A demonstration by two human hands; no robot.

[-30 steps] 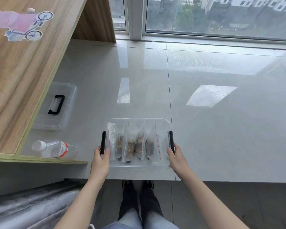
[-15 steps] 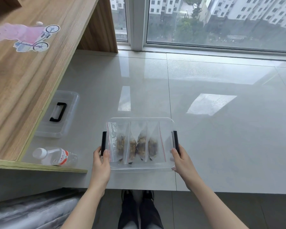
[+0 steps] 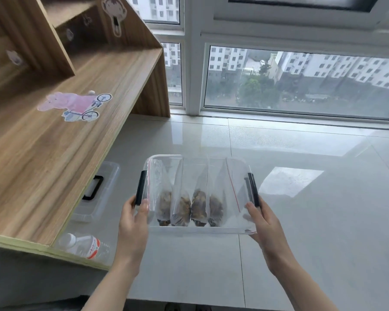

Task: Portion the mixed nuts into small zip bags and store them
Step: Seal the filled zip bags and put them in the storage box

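Together, hands (image 3: 134,223) hold a clear bin (image 3: 198,230) containing four nut-filled zip bags (image 3: 190,205).

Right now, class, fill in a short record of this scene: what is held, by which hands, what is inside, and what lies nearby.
held: clear storage box
left hand: grips the box's left side
right hand: grips the right side
inside: four zip bags of nuts, upright, side by side
nearby: box lid and water bottle under the wooden shelf
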